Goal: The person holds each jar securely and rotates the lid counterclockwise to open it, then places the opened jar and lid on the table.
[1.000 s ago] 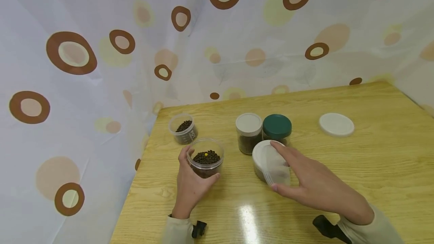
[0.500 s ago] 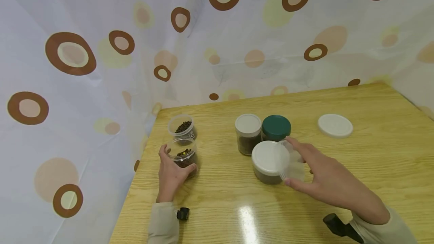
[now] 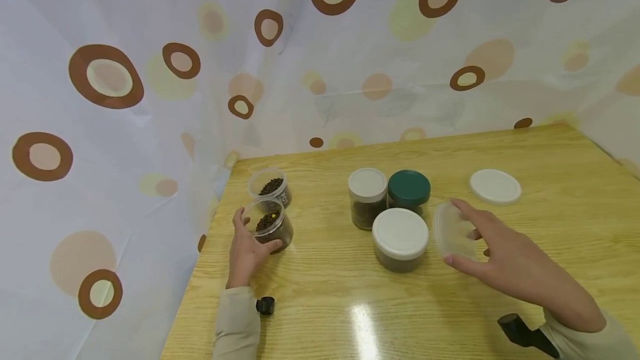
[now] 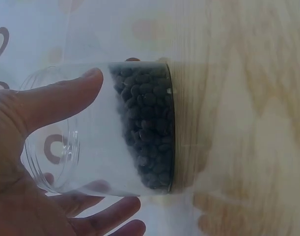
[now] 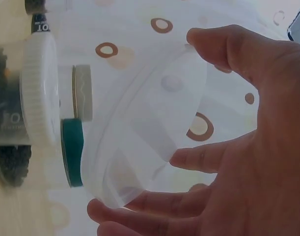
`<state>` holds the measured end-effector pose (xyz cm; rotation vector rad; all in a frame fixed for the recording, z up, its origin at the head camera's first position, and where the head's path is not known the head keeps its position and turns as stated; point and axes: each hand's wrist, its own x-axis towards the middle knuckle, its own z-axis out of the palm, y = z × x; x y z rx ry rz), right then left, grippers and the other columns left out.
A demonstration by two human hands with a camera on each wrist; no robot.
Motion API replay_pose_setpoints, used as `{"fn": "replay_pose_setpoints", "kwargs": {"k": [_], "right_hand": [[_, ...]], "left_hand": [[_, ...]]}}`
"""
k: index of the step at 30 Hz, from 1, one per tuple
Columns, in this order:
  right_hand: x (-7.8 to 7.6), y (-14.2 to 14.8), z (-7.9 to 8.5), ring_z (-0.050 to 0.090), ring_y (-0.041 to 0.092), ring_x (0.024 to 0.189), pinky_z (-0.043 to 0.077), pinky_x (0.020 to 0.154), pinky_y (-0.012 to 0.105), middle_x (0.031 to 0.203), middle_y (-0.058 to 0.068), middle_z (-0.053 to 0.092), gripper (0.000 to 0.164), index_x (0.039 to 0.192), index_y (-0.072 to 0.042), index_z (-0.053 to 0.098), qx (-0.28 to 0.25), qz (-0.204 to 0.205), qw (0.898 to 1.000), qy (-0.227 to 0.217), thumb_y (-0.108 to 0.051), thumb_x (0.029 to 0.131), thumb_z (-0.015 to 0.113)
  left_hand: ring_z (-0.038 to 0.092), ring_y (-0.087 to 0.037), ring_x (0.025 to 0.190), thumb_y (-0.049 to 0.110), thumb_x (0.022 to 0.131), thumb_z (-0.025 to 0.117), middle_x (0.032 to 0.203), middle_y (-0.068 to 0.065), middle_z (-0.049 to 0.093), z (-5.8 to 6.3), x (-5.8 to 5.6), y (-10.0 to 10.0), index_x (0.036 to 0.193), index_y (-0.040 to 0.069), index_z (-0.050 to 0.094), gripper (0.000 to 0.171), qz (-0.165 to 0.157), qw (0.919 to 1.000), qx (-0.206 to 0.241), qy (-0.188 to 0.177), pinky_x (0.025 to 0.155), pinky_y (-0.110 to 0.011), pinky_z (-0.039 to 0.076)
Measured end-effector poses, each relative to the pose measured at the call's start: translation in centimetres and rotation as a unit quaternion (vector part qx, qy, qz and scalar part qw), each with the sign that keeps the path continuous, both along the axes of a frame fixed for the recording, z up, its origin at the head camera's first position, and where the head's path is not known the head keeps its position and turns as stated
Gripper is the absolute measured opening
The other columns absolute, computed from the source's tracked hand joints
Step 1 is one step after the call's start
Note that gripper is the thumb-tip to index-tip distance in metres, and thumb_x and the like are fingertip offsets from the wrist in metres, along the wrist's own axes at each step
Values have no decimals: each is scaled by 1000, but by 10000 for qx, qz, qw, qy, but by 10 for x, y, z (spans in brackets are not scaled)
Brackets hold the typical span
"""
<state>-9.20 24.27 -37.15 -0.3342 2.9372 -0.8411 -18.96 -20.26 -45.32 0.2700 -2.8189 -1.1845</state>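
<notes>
My left hand (image 3: 245,257) grips a clear round jar (image 3: 282,232) partly filled with dark pellets, with a small yellow piece on top. Thumb and fingers lie on opposite sides of its wall. In the left wrist view the jar's base, below the pellets (image 4: 147,128), is right at the wooden tabletop. Between the thumb and fingertips of my right hand (image 3: 515,260) is a translucent, flexible round lid (image 3: 452,232), held up on edge by its rim. The right wrist view shows this lid (image 5: 145,123) bowed between the fingers.
Just behind the gripped jar stands an open clear tub (image 3: 286,199) of pellets. At mid-table are a wide white-lidded tub (image 3: 400,235), a tall white-lidded jar (image 3: 367,185) and a green-lidded jar (image 3: 409,185). A white lid (image 3: 495,186) lies flat toward the right. Patterned cloth (image 3: 375,43) encloses the table's back.
My left hand has carried the jar leftward, close in front of the open tub. My right hand has moved right with the translucent lid, off the wide tub, which now shows its white lid fully.
</notes>
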Motion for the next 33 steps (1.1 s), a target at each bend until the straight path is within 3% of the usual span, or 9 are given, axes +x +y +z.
{"fn": "replay_pose_setpoints", "kwargs": {"k": [16,23,28,33], "right_hand": [[-6,27,-7,56,52,120,53,76,58,155,33,27,99,161,-16,1,56,-209,9997,-74,-51,92,64],[-9,41,-12,54,55,120,51,76,61,152,38,26,100,161,-14,-1,194,-302,9992,-201,-51,93,62],[-14,54,-19,53,55,120,49,77,61,150,40,25,100,160,-7,2,281,-436,9980,-362,-54,93,60],[-22,72,-26,46,63,119,46,80,66,146,47,25,104,157,5,4,487,-574,9962,-445,-57,93,58]], "left_hand": [[48,-50,128,23,83,80,155,-27,34,5,-11,-6,160,19,-6,115,1,9998,-124,-173,98,-63,44],[21,-54,145,25,84,79,164,-29,4,8,-7,-4,156,15,-22,125,-91,9996,79,-261,112,-68,31],[12,-56,147,27,81,81,163,-30,3,15,4,0,158,8,-14,124,31,10000,-29,24,114,-70,22],[11,-51,149,32,81,80,163,-27,8,34,17,9,159,7,-5,118,260,9974,-92,670,117,-69,16]]}}
